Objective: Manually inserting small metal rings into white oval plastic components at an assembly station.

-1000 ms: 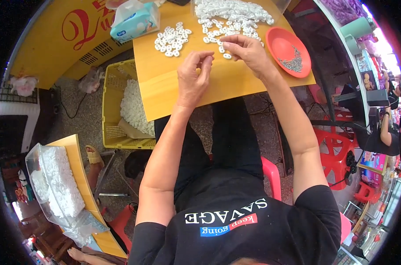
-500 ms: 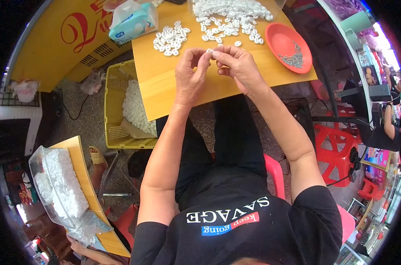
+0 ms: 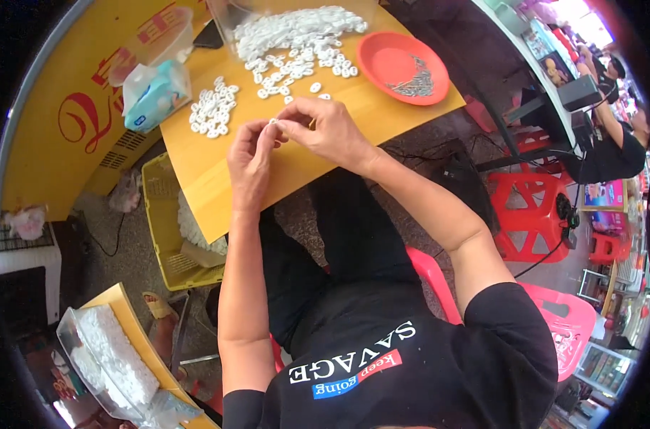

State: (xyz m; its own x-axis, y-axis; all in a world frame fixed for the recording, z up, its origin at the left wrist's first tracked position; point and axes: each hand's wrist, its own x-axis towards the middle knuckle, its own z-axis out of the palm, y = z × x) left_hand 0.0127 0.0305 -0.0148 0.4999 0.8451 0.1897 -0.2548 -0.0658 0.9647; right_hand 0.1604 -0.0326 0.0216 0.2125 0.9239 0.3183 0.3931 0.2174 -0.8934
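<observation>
Yellow tabletop (image 3: 196,179) sits kinda crooked in the frame, near edge slanting from lower left of centre up toward the right, with a yellow crate (image 3: 164,236) down past its left edge. Wood shows between the hands and that near edge, so some room there. Farther up it's tighter: small pile of white ovals (image 3: 214,107) upper left, big heap of white pieces (image 3: 296,32) top centre, red plate (image 3: 382,61) of metal pins (image 3: 414,80) upper right. Left hand (image 3: 250,161) has thumb and finger pinching a small white piece (image 3: 273,121) just above frame centre. Right hand (image 3: 328,129) has its fingertips bunched up against it; can't tell if they're gripping. Fingers cover most of that piece, so no clue which way its long axis points.
</observation>
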